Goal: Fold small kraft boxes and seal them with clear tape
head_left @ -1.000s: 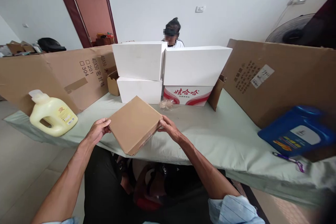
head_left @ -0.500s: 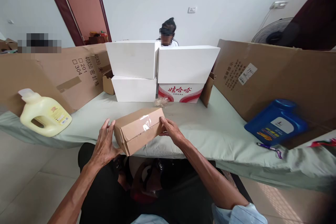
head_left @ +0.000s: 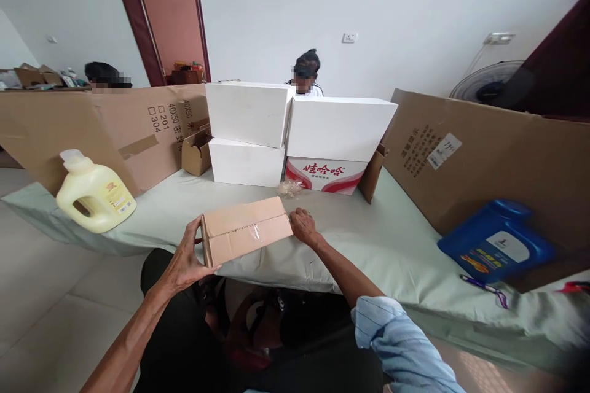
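A taped cardboard box (head_left: pixel 246 230) is lying at the bench's (head_left: pixel 391 239) near edge, the left hand (head_left: pixel 187 258) and right hand (head_left: pixel 304 227) each holding one end in its grip. Behind it, a carton (head_left: pixel 325 173) under a white box (head_left: pixel 338 129) is showing red "娃哈哈". The cardboard wall (head_left: pixel 138 129) on the left is reading "40X50", "201", "304".

Light-blue pinstriped shirt sleeve (head_left: pixel 401 350), cuff pushed up the right arm; black trousers (head_left: pixel 184 338)
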`<state>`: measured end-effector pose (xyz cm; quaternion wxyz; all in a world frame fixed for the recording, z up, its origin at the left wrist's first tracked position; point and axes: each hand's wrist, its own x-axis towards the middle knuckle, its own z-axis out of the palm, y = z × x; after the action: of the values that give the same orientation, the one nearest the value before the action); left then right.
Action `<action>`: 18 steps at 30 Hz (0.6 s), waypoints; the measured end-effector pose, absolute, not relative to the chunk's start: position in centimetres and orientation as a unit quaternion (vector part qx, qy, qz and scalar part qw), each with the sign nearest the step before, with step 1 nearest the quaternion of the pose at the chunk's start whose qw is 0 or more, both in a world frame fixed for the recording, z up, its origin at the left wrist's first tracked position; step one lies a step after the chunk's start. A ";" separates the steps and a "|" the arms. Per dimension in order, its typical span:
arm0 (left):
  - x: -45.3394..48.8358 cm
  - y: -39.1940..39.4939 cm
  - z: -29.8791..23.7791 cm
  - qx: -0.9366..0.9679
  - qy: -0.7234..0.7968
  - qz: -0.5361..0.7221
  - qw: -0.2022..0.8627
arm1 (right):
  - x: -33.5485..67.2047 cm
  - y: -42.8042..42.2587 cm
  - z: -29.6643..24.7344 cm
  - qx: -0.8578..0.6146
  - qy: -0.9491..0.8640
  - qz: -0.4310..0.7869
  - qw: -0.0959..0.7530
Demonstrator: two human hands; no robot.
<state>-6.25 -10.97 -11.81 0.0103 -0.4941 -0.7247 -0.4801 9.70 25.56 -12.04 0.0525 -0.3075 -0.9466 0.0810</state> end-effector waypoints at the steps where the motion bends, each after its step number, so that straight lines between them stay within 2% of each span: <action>1: -6.4 -11.1 -11.9 -0.496 -0.724 -0.479 0.006 | 9.5 25.7 -12.4 -0.303 -0.950 0.068 0.045; 10: -6.4 -11.5 -11.8 -0.520 -0.714 -0.468 -0.004 | 11.0 26.1 -12.8 -0.266 -0.963 0.029 0.023; 18: -5.7 -11.8 -11.1 -0.512 -0.730 -0.453 0.001 | 6.2 24.8 -13.2 -0.258 -0.962 0.073 0.049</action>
<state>-5.66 -11.80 -11.14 0.0009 -0.5122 -0.7296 -0.4532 6.17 24.81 -13.23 0.0491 -0.2580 -0.9621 0.0735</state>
